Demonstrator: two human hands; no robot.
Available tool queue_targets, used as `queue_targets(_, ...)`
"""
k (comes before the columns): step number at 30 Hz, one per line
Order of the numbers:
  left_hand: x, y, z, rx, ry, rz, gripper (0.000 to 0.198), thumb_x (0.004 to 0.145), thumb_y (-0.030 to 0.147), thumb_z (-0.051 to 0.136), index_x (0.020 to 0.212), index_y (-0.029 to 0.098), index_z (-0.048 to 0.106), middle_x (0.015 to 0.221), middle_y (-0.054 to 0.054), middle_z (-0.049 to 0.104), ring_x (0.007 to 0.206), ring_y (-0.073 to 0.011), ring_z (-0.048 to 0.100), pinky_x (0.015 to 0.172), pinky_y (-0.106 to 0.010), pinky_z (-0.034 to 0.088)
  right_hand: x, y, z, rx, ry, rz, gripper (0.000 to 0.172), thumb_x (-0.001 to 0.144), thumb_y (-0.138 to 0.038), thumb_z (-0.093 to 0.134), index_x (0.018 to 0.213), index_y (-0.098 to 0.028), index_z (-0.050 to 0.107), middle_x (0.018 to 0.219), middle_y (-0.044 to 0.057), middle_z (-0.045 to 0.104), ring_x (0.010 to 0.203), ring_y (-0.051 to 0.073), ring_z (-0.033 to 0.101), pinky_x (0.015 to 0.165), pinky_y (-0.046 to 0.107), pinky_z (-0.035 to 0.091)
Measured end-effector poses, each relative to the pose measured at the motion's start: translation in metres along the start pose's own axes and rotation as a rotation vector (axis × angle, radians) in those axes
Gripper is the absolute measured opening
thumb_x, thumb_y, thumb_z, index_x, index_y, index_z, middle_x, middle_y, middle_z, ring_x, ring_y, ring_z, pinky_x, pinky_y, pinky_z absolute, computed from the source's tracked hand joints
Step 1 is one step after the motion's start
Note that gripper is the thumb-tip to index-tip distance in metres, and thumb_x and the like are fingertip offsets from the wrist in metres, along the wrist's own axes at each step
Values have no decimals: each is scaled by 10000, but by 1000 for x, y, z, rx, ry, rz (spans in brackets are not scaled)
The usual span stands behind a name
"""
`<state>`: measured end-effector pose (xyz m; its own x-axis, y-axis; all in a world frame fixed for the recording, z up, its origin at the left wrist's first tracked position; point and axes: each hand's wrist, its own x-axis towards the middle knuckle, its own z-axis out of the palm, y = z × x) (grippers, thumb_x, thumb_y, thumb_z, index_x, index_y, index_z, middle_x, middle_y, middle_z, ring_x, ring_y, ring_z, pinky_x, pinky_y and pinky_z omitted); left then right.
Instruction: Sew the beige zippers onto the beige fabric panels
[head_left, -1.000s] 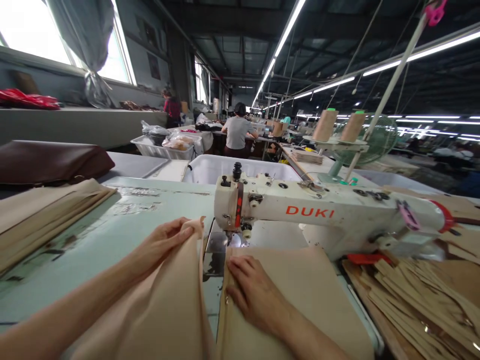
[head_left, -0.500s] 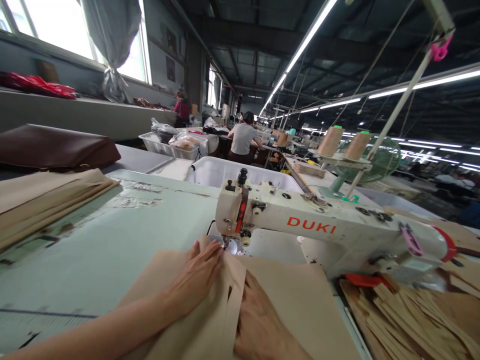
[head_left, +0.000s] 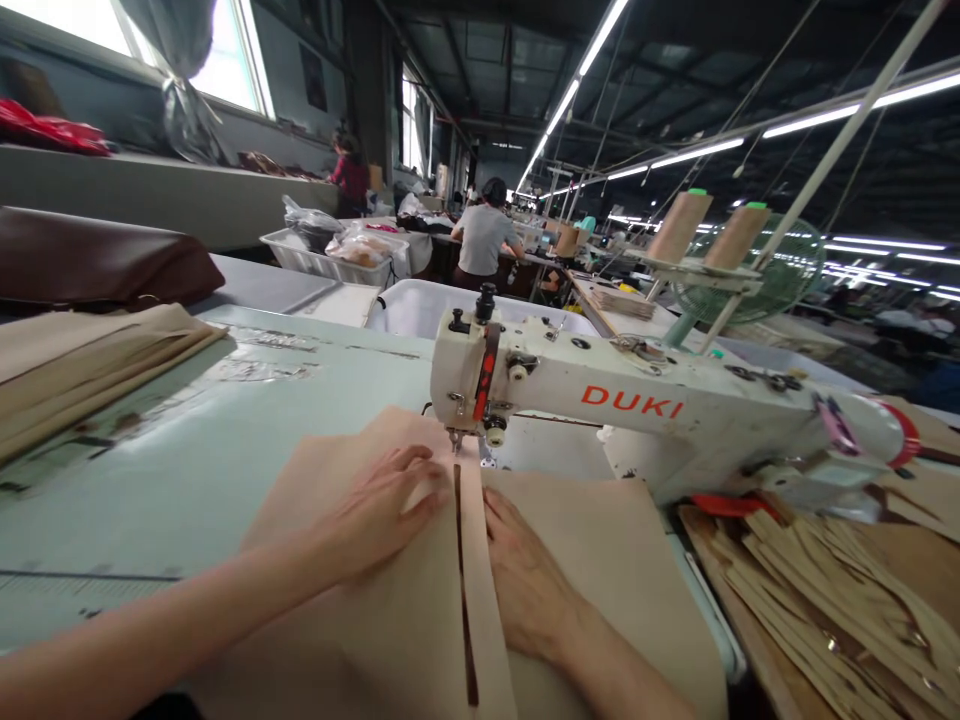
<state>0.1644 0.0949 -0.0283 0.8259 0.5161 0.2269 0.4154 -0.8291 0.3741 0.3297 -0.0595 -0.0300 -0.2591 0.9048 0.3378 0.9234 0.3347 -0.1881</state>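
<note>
A white DUKI sewing machine (head_left: 637, 405) stands on the pale green table (head_left: 187, 440). Tan material (head_left: 360, 610) lies flat in front of it, with a narrow tan strip (head_left: 472, 540) running up to the needle. My left hand (head_left: 382, 510) lies flat on the tan material left of the strip, fingers stretched out. My right hand (head_left: 529, 585) lies flat on the material right of the strip, fingers extended toward the needle. Neither hand grips anything.
A stack of tan pieces (head_left: 82, 365) and a brown bag (head_left: 97, 265) sit at the left. Cut tan strips (head_left: 840, 590) pile up at the right. Two thread cones (head_left: 709, 235) and a fan (head_left: 780, 270) stand behind the machine. A seated person (head_left: 484, 240) works farther back by white bins (head_left: 420, 305).
The left hand laid the lifted tan piece flat beside the strip. The material has slid forward under the needle, with both hands pressing it flat.
</note>
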Motion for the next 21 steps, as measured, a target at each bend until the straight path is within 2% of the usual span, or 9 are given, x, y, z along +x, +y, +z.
queue_targets(3, -20, 4, 7, 17, -19, 57, 451, 1002, 458, 430, 1377, 215, 483, 1457, -102, 486, 1354, -284, 451, 1192, -563, 216, 0, -1, -2, 50, -18, 38, 391, 835, -239, 591, 1222, -187, 607, 1427, 119, 470, 1346, 251, 381, 1194, 423, 277)
queue_targets(5, -24, 1, 11, 34, -29, 101, 519, 1006, 461, 431, 1449, 193, 394, 1511, -117, 433, 1418, -284, 368, 1210, -567, 154, 1, -3, -3, 62, -29, 56, 413, 849, -243, 577, 1254, -160, 586, 1401, 129, 490, 1347, 249, 379, 1200, 418, 272)
queue_targets(10, -20, -11, 9, 62, -82, 183, 499, 1019, 412, 425, 1492, 266, 363, 1536, -65, 420, 1469, -259, 272, 1217, -558, 136, 2, -6, -4, 69, -40, 102, 424, 901, -247, 514, 1303, -117, 551, 1377, 140, 509, 1349, 250, 377, 1211, 420, 260)
queue_targets(17, -20, -12, 3, 64, -99, 249, 489, 1020, 347, 424, 1505, 325, 360, 1495, -31, 475, 1460, -259, 289, 1214, -561, 150, 3, -7, -6, 55, -75, 121, 484, 903, -195, 481, 1378, -104, 500, 1411, 131, 490, 1366, 238, 363, 1226, 408, 237)
queue_targets(21, -19, -13, 5, 91, -102, 236, 481, 1022, 339, 415, 1500, 312, 379, 1523, -53, 434, 1462, -274, 281, 1199, -586, 166, 1, -6, -4, 42, -95, 147, 469, 905, -203, 482, 1357, -84, 523, 1396, 137, 501, 1370, 241, 357, 1230, 396, 229)
